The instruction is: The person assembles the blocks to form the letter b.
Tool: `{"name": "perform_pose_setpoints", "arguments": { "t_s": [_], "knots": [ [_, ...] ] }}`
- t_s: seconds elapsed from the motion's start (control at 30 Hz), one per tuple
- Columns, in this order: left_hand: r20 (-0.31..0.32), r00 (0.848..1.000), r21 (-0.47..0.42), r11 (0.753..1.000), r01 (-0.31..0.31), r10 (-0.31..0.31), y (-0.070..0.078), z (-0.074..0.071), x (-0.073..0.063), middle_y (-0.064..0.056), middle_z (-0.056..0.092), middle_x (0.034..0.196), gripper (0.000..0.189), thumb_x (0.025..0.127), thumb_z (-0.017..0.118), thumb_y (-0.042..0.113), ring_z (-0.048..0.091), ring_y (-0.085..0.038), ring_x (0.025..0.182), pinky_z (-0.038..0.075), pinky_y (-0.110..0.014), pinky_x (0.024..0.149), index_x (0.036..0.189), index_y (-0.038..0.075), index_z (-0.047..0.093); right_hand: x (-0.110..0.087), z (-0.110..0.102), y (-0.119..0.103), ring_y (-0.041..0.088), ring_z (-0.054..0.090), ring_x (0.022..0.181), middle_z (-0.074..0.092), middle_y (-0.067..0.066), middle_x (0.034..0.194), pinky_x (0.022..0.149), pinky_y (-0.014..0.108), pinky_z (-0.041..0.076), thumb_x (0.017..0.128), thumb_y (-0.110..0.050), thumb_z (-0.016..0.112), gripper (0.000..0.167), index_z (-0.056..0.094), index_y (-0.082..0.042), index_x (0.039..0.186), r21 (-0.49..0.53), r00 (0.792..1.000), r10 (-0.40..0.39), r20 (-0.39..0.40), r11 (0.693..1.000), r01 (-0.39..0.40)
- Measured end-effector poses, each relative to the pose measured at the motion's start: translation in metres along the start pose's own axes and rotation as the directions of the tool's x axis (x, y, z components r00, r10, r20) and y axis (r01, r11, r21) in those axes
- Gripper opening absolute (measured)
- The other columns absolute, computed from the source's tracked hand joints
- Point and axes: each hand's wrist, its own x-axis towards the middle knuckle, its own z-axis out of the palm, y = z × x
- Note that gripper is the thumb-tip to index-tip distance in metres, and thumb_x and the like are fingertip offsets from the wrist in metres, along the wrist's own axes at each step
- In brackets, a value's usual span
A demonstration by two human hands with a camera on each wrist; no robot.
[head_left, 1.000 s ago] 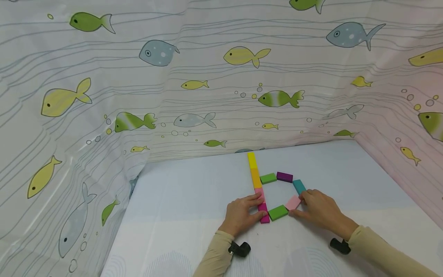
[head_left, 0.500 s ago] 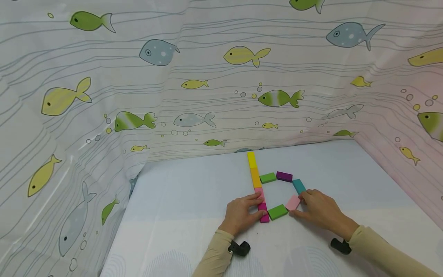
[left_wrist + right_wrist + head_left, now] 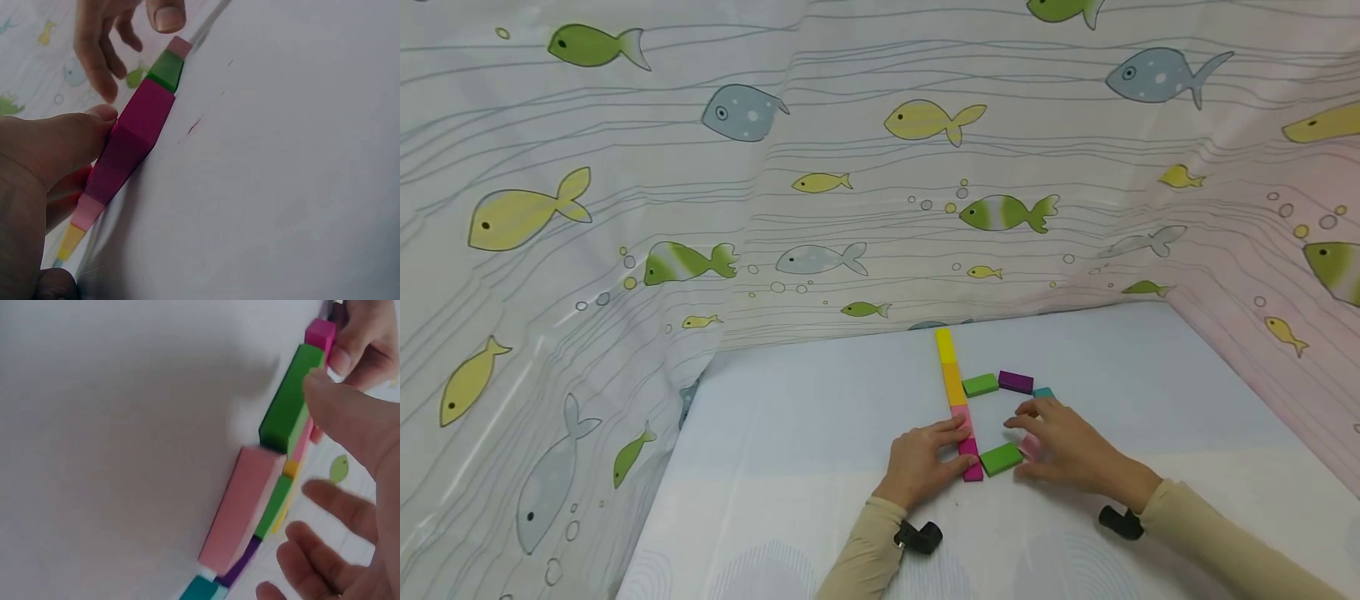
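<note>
Coloured blocks on the table form a straight column with a loop on its right side. My left hand (image 3: 921, 462) rests at the lower column, its index finger over the pink block (image 3: 958, 412) and its thumb touching the magenta block (image 3: 147, 112). Over the loop's lower right, my right hand (image 3: 1075, 446) has its fingers spread, gripping nothing. It partly covers the light pink block (image 3: 234, 509) and the teal block (image 3: 1043, 392) in the head view. Its thumb overlaps the near green block (image 3: 292, 397) in the right wrist view.
A yellow block (image 3: 945, 346) and an orange block (image 3: 953, 385) make up the far column. The loop's far side has another green block (image 3: 981, 385) and a purple block (image 3: 1016, 382). A fish-printed curtain (image 3: 880, 217) hangs behind the white table (image 3: 775, 433).
My right hand has let go at the light pink and teal blocks, shifted slightly left and spread its fingers. The left hand stays in place.
</note>
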Motion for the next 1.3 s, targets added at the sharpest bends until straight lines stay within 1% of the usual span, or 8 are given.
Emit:
{"name": "perform_pose_setpoints", "arguments": {
  "t_s": [0.1,0.17,0.4,0.5,0.67,0.8,0.93,1.3],
  "knots": [
    [0.005,1.0,-0.006,1.0,0.002,-0.002,0.001,-0.001,0.0,0.015,0.068,0.144,0.047,0.095,0.077,0.049,0.071,-0.013,0.126,0.06,-0.029,0.092,0.137,0.028,0.074,0.003,0.004,-0.001,0.031,0.06,0.123,0.064,0.009,0.135,0.101,0.057,0.056,0.078,-0.041,0.094,0.054,0.075,-0.02,0.124,0.025,0.999,-0.033,0.033,0.999,0.032],
    [0.004,1.0,-0.007,1.0,0.0,0.0,0.001,-0.002,0.0,0.014,0.068,0.144,0.047,0.095,0.078,0.048,0.071,-0.013,0.126,0.06,-0.029,0.093,0.137,0.027,0.074,0.004,0.006,0.0,0.03,0.059,0.123,0.064,0.009,0.136,0.102,0.057,0.055,0.079,-0.038,0.094,0.048,0.076,-0.021,0.12,0.026,0.998,-0.042,0.039,0.999,0.041],
    [0.001,1.0,-0.008,1.0,0.005,-0.005,0.001,-0.002,0.0,0.015,0.068,0.144,0.048,0.094,0.078,0.049,0.071,-0.013,0.126,0.06,-0.029,0.092,0.137,0.028,0.073,0.004,0.01,0.004,0.028,0.063,0.115,0.067,0.008,0.13,0.096,0.053,0.058,0.082,-0.033,0.093,0.035,0.077,-0.021,0.11,0.017,0.995,-0.099,0.001,0.995,0.099],
    [-0.002,1.0,-0.001,1.0,0.004,-0.004,0.001,-0.001,0.0,0.015,0.068,0.144,0.048,0.094,0.078,0.049,0.071,-0.013,0.125,0.06,-0.029,0.091,0.137,0.028,0.074,0.003,0.012,0.005,0.027,0.064,0.114,0.068,0.009,0.129,0.095,0.053,0.058,0.083,-0.032,0.092,0.033,0.077,-0.02,0.11,0.023,0.995,-0.103,-0.002,0.994,0.103],
    [-0.01,1.0,0.002,1.0,0.0,0.0,0.002,0.0,0.0,0.015,0.068,0.143,0.047,0.094,0.078,0.049,0.071,-0.013,0.125,0.061,-0.029,0.091,0.136,0.028,0.074,0.003,0.012,0.006,0.026,0.063,0.115,0.067,0.009,0.13,0.096,0.051,0.058,0.084,-0.032,0.091,0.032,0.077,-0.02,0.11,0.023,0.997,-0.08,0.017,0.997,0.079],
    [-0.002,1.0,0.007,1.0,0.011,-0.011,0.004,0.0,-0.001,0.016,0.067,0.144,0.047,0.095,0.076,0.05,0.071,-0.013,0.126,0.061,-0.028,0.09,0.137,0.028,0.073,0.002,0.013,0.007,0.026,0.062,0.116,0.067,0.008,0.13,0.095,0.051,0.058,0.084,-0.032,0.091,0.031,0.077,-0.021,0.109,0.023,0.997,-0.072,0.025,0.997,0.071],
    [-0.008,1.0,0.01,1.0,0.003,-0.003,0.004,-0.001,0.0,0.015,0.067,0.144,0.047,0.095,0.077,0.05,0.071,-0.013,0.125,0.061,-0.028,0.089,0.136,0.027,0.074,0.002,0.014,0.007,0.026,0.061,0.115,0.067,0.008,0.131,0.095,0.051,0.058,0.084,-0.033,0.091,0.03,0.076,-0.022,0.109,0.018,0.997,-0.064,0.032,0.998,0.064],
    [-0.011,1.0,0.002,1.0,-0.002,0.002,0.002,-0.003,0.0,0.014,0.069,0.143,0.048,0.093,0.079,0.047,0.072,-0.015,0.123,0.061,-0.028,0.085,0.135,0.026,0.074,0.003,0.015,0.008,0.024,0.061,0.113,0.068,0.007,0.129,0.092,0.048,0.058,0.084,-0.032,0.091,0.03,0.076,-0.023,0.108,0.02,0.997,-0.07,0.016,0.997,0.07]
  ]
}}
